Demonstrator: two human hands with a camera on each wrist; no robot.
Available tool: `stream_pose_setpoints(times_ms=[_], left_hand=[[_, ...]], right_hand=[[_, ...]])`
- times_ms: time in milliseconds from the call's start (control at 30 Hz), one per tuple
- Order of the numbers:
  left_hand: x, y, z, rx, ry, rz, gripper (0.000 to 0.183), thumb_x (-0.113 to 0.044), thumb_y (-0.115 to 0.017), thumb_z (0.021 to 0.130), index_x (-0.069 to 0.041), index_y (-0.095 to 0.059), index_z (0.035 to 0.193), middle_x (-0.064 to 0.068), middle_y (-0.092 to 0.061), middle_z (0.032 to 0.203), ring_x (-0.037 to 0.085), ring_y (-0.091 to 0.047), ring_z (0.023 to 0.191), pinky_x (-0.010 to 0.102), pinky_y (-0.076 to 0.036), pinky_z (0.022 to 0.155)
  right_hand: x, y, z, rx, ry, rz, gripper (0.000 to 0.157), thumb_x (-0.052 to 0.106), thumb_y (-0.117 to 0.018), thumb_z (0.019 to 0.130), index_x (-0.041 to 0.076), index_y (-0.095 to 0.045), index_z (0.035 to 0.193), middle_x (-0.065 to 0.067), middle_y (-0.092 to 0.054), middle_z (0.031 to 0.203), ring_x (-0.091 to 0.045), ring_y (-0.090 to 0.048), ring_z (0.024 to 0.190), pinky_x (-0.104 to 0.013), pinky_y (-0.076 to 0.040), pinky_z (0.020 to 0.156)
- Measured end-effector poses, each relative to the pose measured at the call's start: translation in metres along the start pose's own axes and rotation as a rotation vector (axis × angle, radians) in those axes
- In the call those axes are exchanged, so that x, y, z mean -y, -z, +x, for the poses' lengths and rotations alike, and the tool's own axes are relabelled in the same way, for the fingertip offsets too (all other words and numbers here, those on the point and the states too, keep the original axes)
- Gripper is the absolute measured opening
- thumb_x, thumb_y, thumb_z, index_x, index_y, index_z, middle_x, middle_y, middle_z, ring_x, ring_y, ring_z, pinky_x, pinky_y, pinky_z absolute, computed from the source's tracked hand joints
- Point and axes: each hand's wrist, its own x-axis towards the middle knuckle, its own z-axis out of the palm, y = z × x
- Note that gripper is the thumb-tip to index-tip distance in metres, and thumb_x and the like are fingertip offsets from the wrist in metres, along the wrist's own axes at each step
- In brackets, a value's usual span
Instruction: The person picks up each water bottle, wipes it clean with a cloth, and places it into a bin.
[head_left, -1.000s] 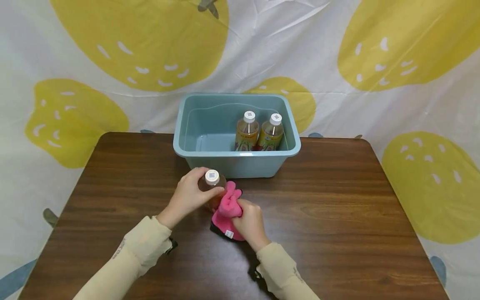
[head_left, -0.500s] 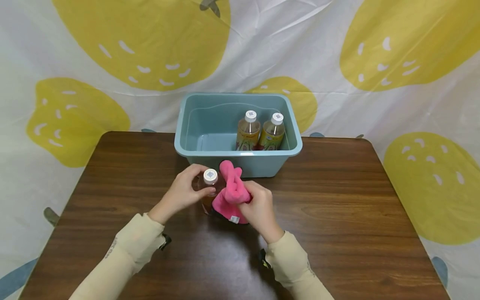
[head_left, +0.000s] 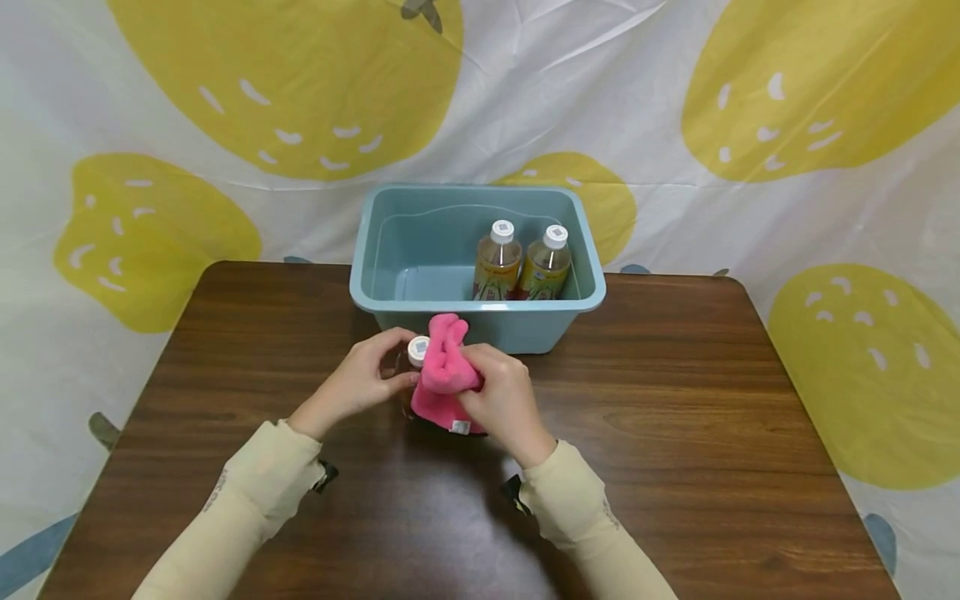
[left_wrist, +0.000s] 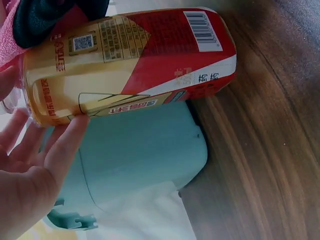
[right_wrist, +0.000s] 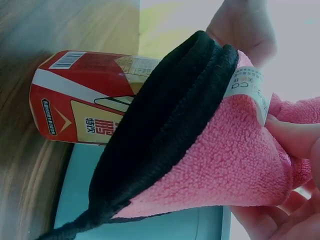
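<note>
My left hand grips the upper part of a drink bottle with thumb and fingers spread around its shoulder. The bottle has a white cap and a red and gold label. It is upright in front of the tub; whether its base touches the table is unclear. My right hand holds a bunched pink cloth with black edging and a white tag. The cloth lies against the right side of the bottle and hides part of it in the head view.
A blue-green plastic tub stands at the back of the brown wooden table. Inside, at its right end, two similar capped bottles, one left and one right, stand side by side. A lemon-patterned curtain hangs behind.
The cloth and my right hand rose toward the tub and away from the bottle's cap, then came back left against the bottle. My left hand shifted slightly left, still holding the bottle.
</note>
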Motion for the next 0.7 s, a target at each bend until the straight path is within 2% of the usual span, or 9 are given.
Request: stream_pose_setpoints(times_ms=[200, 467, 700], left_hand=[[-0.002, -0.001, -0.001, -0.022, 0.005, 0.012, 0.033, -0.001, -0.068, 0.076, -0.004, -0.057, 0.107, 0.010, -0.059, 0.099, 0.022, -0.054, 0.086, 0.034, -0.052, 0.074], [0.000, -0.004, -0.004, -0.088, 0.012, 0.045, 0.031, 0.001, -0.068, 0.076, -0.002, -0.058, 0.105, 0.011, -0.061, 0.096, 0.026, -0.055, 0.085, 0.042, -0.050, 0.075], [0.000, -0.007, -0.002, -0.089, 0.022, 0.063, 0.032, -0.005, -0.071, 0.076, -0.005, -0.057, 0.105, 0.010, -0.062, 0.097, 0.025, -0.057, 0.087, 0.041, -0.048, 0.078]], right_hand=[[0.000, -0.003, -0.001, 0.023, -0.010, -0.020, 0.021, 0.003, -0.072, 0.068, 0.007, -0.068, 0.088, -0.005, -0.065, 0.083, -0.016, -0.063, 0.076, -0.029, -0.052, 0.070], [0.000, -0.015, -0.008, -0.013, 0.018, -0.046, 0.017, -0.001, -0.070, 0.066, 0.008, -0.066, 0.080, -0.002, -0.063, 0.075, -0.013, -0.060, 0.067, -0.028, -0.051, 0.062], [-0.009, -0.020, -0.018, -0.042, 0.001, -0.033, 0.018, -0.004, -0.070, 0.061, 0.008, -0.064, 0.074, -0.003, -0.063, 0.072, -0.014, -0.059, 0.064, -0.027, -0.050, 0.060]])
